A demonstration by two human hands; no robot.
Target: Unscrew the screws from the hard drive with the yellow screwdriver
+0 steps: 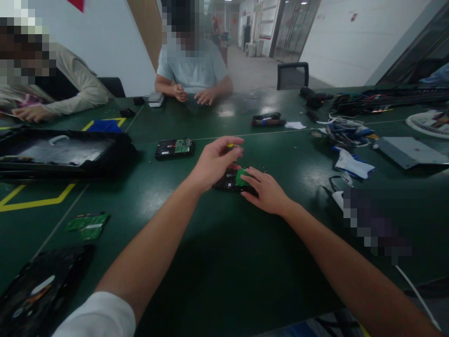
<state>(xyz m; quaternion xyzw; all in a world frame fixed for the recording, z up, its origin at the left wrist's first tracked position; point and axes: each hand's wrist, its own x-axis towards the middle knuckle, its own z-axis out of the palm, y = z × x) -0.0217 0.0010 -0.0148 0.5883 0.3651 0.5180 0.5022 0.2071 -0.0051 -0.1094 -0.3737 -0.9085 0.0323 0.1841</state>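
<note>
- Closest to me, at the bottom left, a dark opened drive point(38, 290) lies flat on the green table point(224, 262).
- A bit past it, a loose green board point(87, 225) lies on the table by itself, near a yellow tape line point(35, 202).
- My right hand point(268, 191) lies flat, with fingers spread and not gripping. It presses down on the black hard drive point(229, 181) in front of me.
- That drive sits in the middle of the table, and a green board point(241, 177) on top of it peeks out between my hands.
- My left hand point(213, 161) is just above the drive. Its fingers are pinched tight on a small tool with a yellow handle point(229, 146). I cannot see the tip of the tool.
- A little farther, to the left, another hard drive point(174, 148) lies with its green board facing up.
- Far to the left a big black tray point(63, 154) rests on the table.
- To the right lie blue and white cloths point(351, 164) and a grey flat box point(409, 152).
- At the far side, a person in a light shirt point(192, 68) sits with both hands on the table.
- Another person's sleeve point(82, 91) rests at the far left.
</note>
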